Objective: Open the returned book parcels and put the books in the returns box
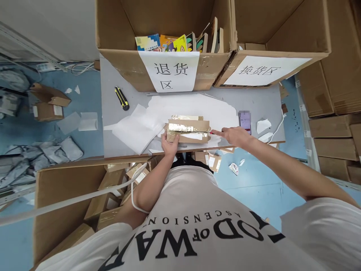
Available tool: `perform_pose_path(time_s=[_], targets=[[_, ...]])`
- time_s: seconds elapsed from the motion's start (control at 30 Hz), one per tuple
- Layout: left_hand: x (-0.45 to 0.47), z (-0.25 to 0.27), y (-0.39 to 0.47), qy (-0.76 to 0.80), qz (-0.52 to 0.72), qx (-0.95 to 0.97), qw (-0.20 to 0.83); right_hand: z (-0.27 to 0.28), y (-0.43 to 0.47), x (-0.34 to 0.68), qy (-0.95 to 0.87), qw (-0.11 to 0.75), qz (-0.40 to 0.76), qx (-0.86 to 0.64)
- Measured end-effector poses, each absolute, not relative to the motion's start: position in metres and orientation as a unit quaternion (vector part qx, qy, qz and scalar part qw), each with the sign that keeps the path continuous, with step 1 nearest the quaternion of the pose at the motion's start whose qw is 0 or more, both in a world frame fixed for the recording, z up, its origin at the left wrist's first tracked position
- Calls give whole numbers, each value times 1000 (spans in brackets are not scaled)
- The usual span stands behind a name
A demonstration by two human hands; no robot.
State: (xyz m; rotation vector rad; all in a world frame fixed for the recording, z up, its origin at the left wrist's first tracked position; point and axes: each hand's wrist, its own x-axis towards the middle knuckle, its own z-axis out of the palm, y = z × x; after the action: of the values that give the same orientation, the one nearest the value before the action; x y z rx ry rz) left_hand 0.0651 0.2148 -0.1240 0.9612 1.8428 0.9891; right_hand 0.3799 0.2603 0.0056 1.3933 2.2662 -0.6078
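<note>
A small taped cardboard box (188,136) lies on the table in front of me, with shiny clear tape along its top seam. My left hand (170,144) grips its near left corner, thumb on top. At the right end of the box is my right hand (234,135), closed round a small red tool (212,132). Only a bit of red shows by the fingertip, at the end of the taped seam; the rest is hidden in the hand. White paper sheets (138,128) lie under and to the left of the box.
A yellow-black box cutter (121,98) lies at the table's left. A phone (244,121) rests on the right. Behind stand a large carton (124,69) of books and another labelled carton (299,75). Below left, an open carton (67,180) holds several boxes.
</note>
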Motion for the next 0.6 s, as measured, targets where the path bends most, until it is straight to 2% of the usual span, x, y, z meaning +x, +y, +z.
perform_pose_path(time_s=[0.23,0.37,0.47,0.6], targets=[[66,-120,216,757,393,363,375,12,245,399,822,210,-195,492],[66,-114,217,755,389,355,390,15,228,418,787,128,-183,575],[65,-111,218,750,387,347,410,-16,222,423,689,49,-165,704],[61,-114,218,744,384,351,418,-90,226,403,598,48,-194,776]])
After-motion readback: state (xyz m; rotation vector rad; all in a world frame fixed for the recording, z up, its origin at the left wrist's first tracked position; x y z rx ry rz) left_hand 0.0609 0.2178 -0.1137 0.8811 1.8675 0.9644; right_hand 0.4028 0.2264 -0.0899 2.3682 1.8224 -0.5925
